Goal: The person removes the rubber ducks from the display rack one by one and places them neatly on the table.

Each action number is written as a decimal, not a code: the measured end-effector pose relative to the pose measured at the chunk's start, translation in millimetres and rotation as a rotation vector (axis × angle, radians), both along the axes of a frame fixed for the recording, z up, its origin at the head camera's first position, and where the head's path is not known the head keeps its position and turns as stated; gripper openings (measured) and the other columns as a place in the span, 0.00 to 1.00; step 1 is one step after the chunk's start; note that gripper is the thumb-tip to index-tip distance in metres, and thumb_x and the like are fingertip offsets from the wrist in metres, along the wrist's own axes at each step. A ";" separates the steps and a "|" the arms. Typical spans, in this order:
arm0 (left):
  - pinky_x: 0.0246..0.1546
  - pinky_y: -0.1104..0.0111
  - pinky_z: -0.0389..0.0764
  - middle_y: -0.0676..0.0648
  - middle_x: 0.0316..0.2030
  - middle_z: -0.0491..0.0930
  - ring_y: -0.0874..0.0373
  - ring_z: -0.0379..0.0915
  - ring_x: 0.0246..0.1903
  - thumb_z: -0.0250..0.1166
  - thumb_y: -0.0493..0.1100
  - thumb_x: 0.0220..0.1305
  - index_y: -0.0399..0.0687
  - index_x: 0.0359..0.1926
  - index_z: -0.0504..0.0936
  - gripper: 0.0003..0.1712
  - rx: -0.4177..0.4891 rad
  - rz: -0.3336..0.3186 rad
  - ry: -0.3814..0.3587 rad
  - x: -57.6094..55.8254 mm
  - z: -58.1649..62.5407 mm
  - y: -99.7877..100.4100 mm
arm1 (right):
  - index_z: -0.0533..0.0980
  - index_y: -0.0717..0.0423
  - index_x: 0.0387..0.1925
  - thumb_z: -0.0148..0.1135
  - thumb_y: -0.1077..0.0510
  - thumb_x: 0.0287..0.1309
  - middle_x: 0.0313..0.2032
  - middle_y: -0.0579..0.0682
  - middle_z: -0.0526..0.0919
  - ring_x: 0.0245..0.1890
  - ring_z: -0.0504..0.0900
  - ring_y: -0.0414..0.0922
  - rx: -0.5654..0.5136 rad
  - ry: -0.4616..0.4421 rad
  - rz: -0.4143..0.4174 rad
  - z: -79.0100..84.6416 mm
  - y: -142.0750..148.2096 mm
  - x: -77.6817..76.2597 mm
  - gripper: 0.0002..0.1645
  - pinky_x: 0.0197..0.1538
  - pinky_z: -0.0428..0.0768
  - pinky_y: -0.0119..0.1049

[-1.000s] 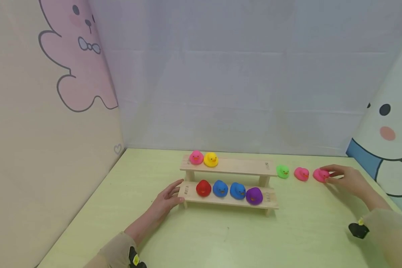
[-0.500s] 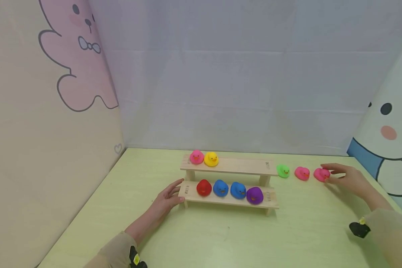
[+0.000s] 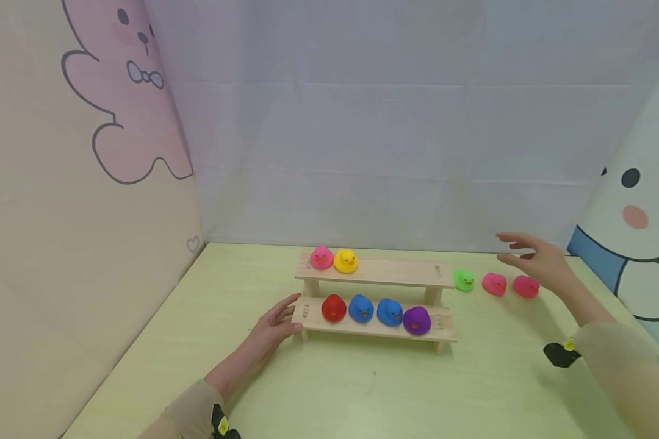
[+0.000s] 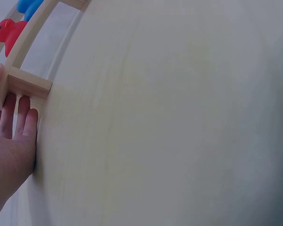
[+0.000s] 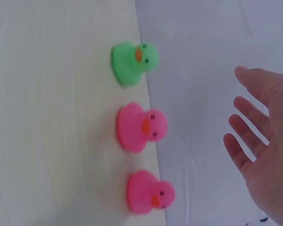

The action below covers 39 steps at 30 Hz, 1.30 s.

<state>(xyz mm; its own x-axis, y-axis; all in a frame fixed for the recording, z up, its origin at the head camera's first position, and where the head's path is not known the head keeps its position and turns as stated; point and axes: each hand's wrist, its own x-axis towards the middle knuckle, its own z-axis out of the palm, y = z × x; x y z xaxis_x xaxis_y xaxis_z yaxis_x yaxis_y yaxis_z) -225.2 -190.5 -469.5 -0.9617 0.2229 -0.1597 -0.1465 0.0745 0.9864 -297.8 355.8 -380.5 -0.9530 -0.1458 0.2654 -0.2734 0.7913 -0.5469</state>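
My right hand (image 3: 543,262) is raised above the table with its fingers spread, holding nothing. Below it sit two pink rubber ducks (image 3: 495,284) (image 5: 151,192) and a green rubber duck (image 3: 464,280) in a row. The right wrist view has the hand apart from all three. My left hand (image 3: 271,326) rests against the left end of a two-tier wooden stand (image 3: 401,272), fingers fairly straight beside its end leg (image 4: 28,84). On the lower tier stand a red duck (image 3: 334,308), two blue ducks (image 3: 361,309) and a purple duck (image 3: 417,321). A pink duck (image 3: 321,258) and a yellow duck (image 3: 346,261) occupy the upper tier's left.
The pale table (image 3: 362,390) ends at a white cloth backdrop (image 3: 384,152). Panels with cartoon animals rise on the left (image 3: 88,244) and right (image 3: 631,256). Bare wood runs along the upper tier, right of the yellow duck.
My right hand has let go of the rightmost pink duck and lifted up and to the left. That duck stays on the table. The left hand keeps its place at the stand.
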 end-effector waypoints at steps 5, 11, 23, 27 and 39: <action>0.70 0.51 0.63 0.40 0.68 0.69 0.52 0.72 0.62 0.65 0.40 0.64 0.57 0.75 0.60 0.40 -0.003 0.012 0.007 0.4 0.5 1.0 | 0.69 0.54 0.67 0.62 0.48 0.65 0.63 0.63 0.74 0.55 0.75 0.41 -0.095 0.061 0.041 18.6 -41.7 0.3 0.32 0.43 0.66 0.09; 0.70 0.47 0.63 0.40 0.67 0.70 0.49 0.71 0.64 0.66 0.40 0.64 0.58 0.74 0.63 0.39 -0.007 0.044 0.001 0.2 1.2 3.0 | 0.71 0.51 0.67 0.63 0.50 0.64 0.62 0.59 0.77 0.47 0.68 0.16 -0.211 0.098 0.102 35.1 -86.0 1.2 0.31 0.47 0.70 0.12; 0.70 0.50 0.63 0.41 0.68 0.69 0.52 0.72 0.62 0.65 0.39 0.64 0.59 0.74 0.62 0.39 0.010 0.025 -0.010 -1.1 -0.5 0.9 | 0.72 0.54 0.65 0.64 0.55 0.64 0.62 0.57 0.78 0.52 0.74 0.29 -0.402 0.082 0.241 39.0 -166.8 -1.6 0.29 0.50 0.74 0.18; 0.71 0.49 0.62 0.41 0.69 0.69 0.51 0.71 0.63 0.65 0.39 0.64 0.59 0.74 0.62 0.39 0.013 0.024 -0.018 -0.8 -0.5 1.0 | 0.72 0.55 0.64 0.64 0.57 0.63 0.62 0.57 0.78 0.56 0.77 0.46 -0.456 0.068 0.270 35.8 -189.6 -3.6 0.28 0.50 0.74 0.20; 0.71 0.49 0.62 0.40 0.68 0.69 0.50 0.71 0.64 0.65 0.39 0.64 0.58 0.74 0.62 0.39 0.021 0.027 -0.012 -0.4 -0.8 1.0 | 0.73 0.54 0.63 0.63 0.58 0.64 0.62 0.57 0.77 0.59 0.75 0.57 -0.559 0.006 0.341 26.8 -243.5 -4.7 0.26 0.59 0.77 0.43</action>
<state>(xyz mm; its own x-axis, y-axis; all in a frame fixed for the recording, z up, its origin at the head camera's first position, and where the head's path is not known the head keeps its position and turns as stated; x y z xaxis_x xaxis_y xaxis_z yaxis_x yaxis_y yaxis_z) -225.6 -189.5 -470.3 -0.9654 0.2000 -0.1671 -0.1603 0.0496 0.9858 -302.5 112.3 -353.7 -0.8760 -0.2785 0.3939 -0.4629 0.2561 -0.8486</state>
